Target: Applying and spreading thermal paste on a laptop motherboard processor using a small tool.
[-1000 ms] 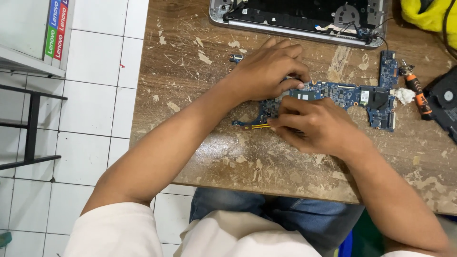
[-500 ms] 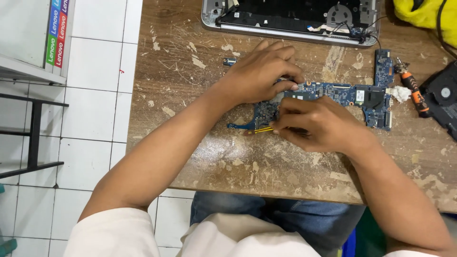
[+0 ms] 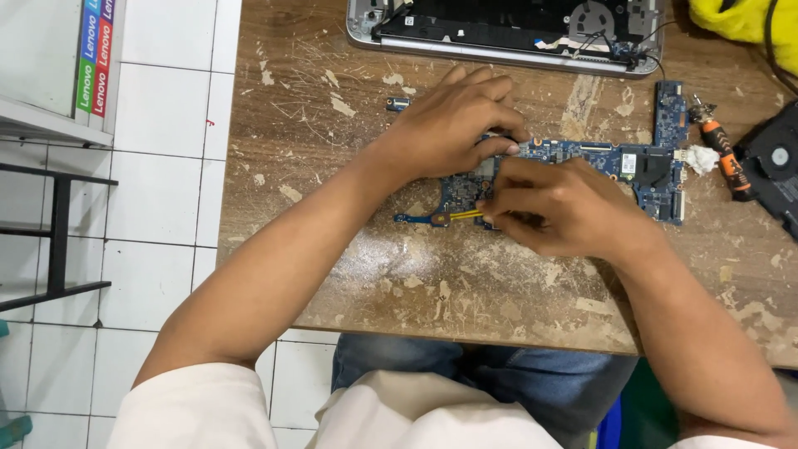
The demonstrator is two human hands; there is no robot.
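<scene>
The left hand (image 3: 453, 125) lies flat with loose fingers on a long blue circuit board (image 3: 619, 162), pinning it to the scratched wooden table (image 3: 499, 291). Just beside it, the right hand (image 3: 565, 208) pinches a thin yellow tool (image 3: 467, 214), tip touching the board's near end.

I see circuit board (image 3: 632, 166) on table (image 3: 499, 291), both my hands on its left half; open laptop (image 3: 499, 33) behind; screwdriver (image 3: 721, 150) right of board.
</scene>
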